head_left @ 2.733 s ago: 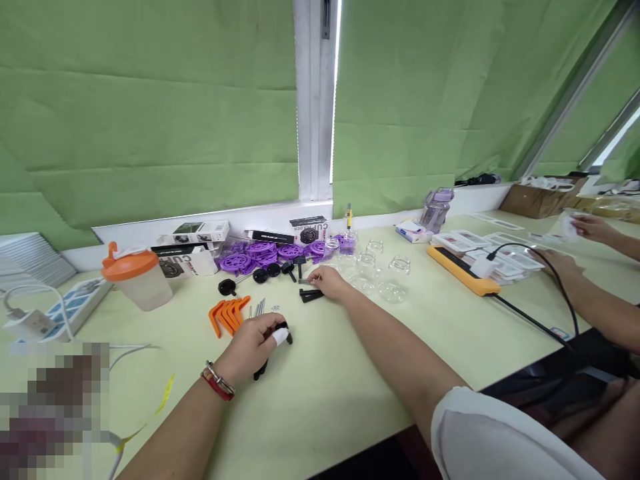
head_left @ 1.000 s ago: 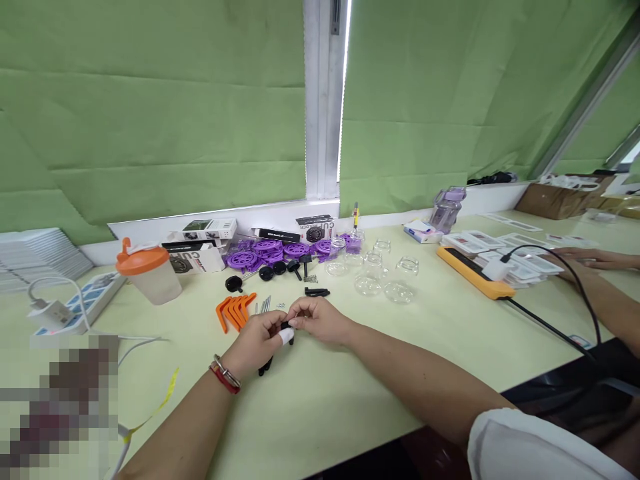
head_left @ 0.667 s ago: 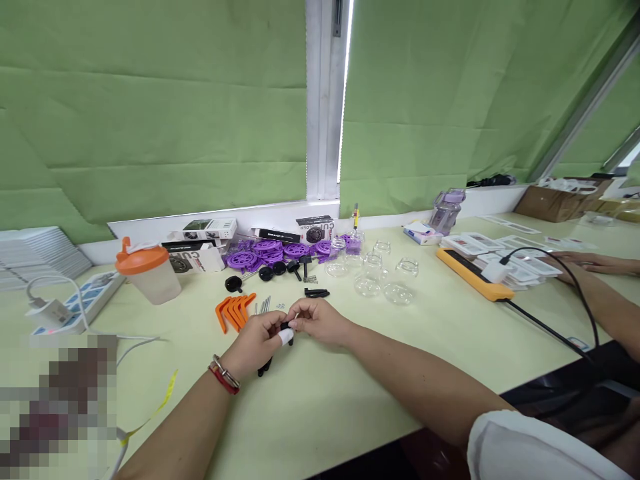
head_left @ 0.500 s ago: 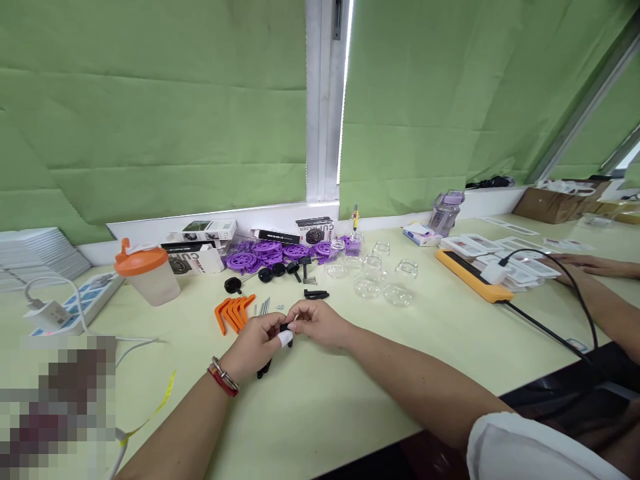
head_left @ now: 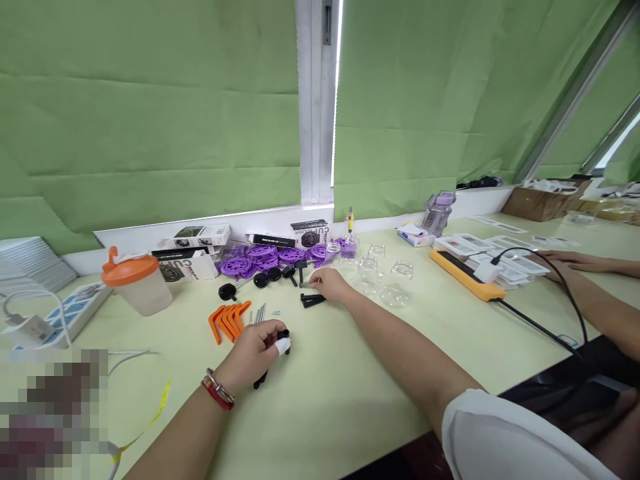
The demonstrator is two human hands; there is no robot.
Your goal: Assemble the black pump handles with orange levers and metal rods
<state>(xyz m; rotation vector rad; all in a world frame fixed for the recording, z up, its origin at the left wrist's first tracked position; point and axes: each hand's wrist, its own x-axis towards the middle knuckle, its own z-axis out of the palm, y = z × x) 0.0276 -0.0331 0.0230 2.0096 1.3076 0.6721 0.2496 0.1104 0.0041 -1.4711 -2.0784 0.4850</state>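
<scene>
My left hand (head_left: 257, 352), a white wrap on one finger, pinches a small black plastic part (head_left: 284, 334) above the table. Another black piece (head_left: 260, 380) lies partly hidden beneath that hand. Farther off, my right hand (head_left: 331, 287) has its fingertips closed at the right end of a coil spring (head_left: 305, 285). Just below the spring lie black narrow parts (head_left: 313, 301). Black round-headed knobs (head_left: 275, 274) sit behind, left of the spring. Several orange bent pieces (head_left: 229, 321), metal pins (head_left: 260, 312) and tiny metal bits (head_left: 276, 313) rest beyond my left hand.
Purple wheel-shaped parts (head_left: 265, 255) and boxes (head_left: 193, 264) line the back. Clear plastic cups (head_left: 395, 293) stand right of my right hand. An orange-lidded jug (head_left: 145, 293) and power strip (head_left: 83, 310) are left; a yellow power strip (head_left: 467, 277) and another person's arm (head_left: 590, 293) are right.
My right hand has left my left hand and reached forward to the spring. The left hand keeps the black part. The view has shifted slightly.
</scene>
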